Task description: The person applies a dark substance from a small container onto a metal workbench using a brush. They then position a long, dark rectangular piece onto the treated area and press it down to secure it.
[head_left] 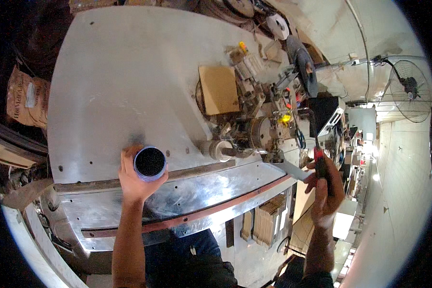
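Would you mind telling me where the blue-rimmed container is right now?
In the head view, the blue-rimmed container is left of centre, gripped by the left hand, near the brown strip on the grey table.

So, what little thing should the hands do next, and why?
Maybe the left hand could leave the blue-rimmed cup upright on the metal table. Its round top faces up and looks dark inside, so tipping it might spill something. The right hand already holds a red-and-black-handled tool, so freeing the other might help.
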Demonstrator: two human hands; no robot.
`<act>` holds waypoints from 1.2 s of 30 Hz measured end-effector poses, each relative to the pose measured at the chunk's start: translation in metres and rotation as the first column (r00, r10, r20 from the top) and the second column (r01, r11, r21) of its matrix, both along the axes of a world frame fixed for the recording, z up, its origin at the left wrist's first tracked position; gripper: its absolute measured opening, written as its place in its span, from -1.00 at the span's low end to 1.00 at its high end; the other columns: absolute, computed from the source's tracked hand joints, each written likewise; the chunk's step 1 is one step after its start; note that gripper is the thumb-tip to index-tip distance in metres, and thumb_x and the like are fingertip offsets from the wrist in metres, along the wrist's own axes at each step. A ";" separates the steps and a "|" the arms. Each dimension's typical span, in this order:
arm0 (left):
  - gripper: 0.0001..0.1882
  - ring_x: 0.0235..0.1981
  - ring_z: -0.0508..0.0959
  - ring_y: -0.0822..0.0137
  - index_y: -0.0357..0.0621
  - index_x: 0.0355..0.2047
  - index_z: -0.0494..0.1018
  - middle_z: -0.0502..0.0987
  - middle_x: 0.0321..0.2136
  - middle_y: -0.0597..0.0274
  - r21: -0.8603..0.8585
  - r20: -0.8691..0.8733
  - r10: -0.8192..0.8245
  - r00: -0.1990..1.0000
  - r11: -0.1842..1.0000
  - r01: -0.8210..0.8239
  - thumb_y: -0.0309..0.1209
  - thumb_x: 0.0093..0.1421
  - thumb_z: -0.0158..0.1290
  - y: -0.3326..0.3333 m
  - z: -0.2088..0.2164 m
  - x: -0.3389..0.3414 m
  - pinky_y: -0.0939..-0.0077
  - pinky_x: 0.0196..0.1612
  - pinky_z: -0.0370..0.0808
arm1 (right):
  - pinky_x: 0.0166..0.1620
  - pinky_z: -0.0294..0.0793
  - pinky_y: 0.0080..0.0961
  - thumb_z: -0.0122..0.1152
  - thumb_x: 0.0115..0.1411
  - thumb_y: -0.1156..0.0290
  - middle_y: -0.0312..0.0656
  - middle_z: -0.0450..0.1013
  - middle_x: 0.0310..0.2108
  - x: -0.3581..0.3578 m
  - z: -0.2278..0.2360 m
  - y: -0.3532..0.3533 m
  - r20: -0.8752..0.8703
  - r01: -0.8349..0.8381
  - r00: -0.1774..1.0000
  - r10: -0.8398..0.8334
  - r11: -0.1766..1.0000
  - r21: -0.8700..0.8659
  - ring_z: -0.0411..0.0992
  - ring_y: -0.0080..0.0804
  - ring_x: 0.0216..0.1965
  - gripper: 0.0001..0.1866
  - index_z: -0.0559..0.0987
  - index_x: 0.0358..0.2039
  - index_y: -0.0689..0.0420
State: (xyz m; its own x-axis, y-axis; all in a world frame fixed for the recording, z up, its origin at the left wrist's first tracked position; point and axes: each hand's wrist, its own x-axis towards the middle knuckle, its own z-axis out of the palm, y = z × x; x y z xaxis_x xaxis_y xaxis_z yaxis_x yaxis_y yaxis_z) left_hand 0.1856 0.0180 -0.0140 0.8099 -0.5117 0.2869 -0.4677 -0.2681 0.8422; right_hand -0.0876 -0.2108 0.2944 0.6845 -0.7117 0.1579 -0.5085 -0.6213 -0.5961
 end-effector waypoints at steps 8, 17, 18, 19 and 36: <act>-0.20 -0.07 0.70 -0.09 -0.14 0.13 0.44 0.59 -0.04 0.00 -0.050 -0.067 0.006 0.998 0.999 -0.009 -0.26 -0.07 0.60 -0.001 0.005 -0.001 0.07 0.01 0.67 | -0.36 0.68 -0.49 0.04 0.67 0.23 -0.04 0.70 -0.09 0.079 0.042 -0.081 -0.272 0.087 0.961 0.053 0.875 0.477 0.65 -0.49 -0.38 -0.47 0.44 0.48 0.28; -0.14 -0.02 0.69 -0.08 -0.15 0.16 0.46 0.59 -0.03 0.01 -0.089 -0.113 0.046 0.993 0.994 -0.056 -0.22 -0.10 0.65 0.003 -0.005 -0.003 0.12 0.06 0.67 | -0.18 0.70 -0.46 0.22 0.60 0.23 -0.17 0.71 -0.13 0.141 0.055 -0.158 -0.650 0.157 0.735 0.191 0.885 0.438 0.65 -0.49 -0.26 -0.57 0.57 0.32 0.21; -0.14 -0.02 0.69 -0.08 -0.15 0.16 0.47 0.59 -0.03 0.01 -0.084 -0.107 0.044 0.993 0.995 -0.053 -0.22 -0.11 0.65 0.003 -0.003 -0.003 0.12 0.06 0.66 | -0.16 0.69 -0.44 0.23 0.59 0.24 -0.18 0.71 -0.12 0.148 0.056 -0.166 -0.706 0.085 0.674 0.218 0.927 0.367 0.65 -0.48 -0.23 -0.59 0.59 0.30 0.21; -0.11 -0.03 0.69 -0.10 -0.12 0.17 0.47 0.59 -0.01 -0.01 -0.081 -0.118 0.038 0.992 0.996 -0.048 -0.22 -0.15 0.67 0.004 -0.004 -0.003 0.08 0.03 0.68 | -0.14 0.69 -0.42 0.24 0.58 0.25 -0.18 0.71 -0.12 0.156 0.058 -0.174 -0.758 0.004 0.609 0.234 0.955 0.298 0.65 -0.46 -0.19 -0.61 0.62 0.27 0.20; 0.02 -0.04 0.69 -0.11 -0.11 0.24 0.41 0.60 -0.02 0.00 0.075 0.048 0.011 0.999 0.997 -0.015 -0.03 -0.14 0.70 0.007 -0.022 -0.009 -0.02 -0.02 0.71 | 0.36 0.33 0.10 0.38 0.36 0.21 -0.19 0.72 -0.14 0.260 -0.020 -0.197 -0.970 -0.810 0.075 0.232 0.582 0.077 0.56 -0.10 0.08 -0.74 0.86 0.02 -0.25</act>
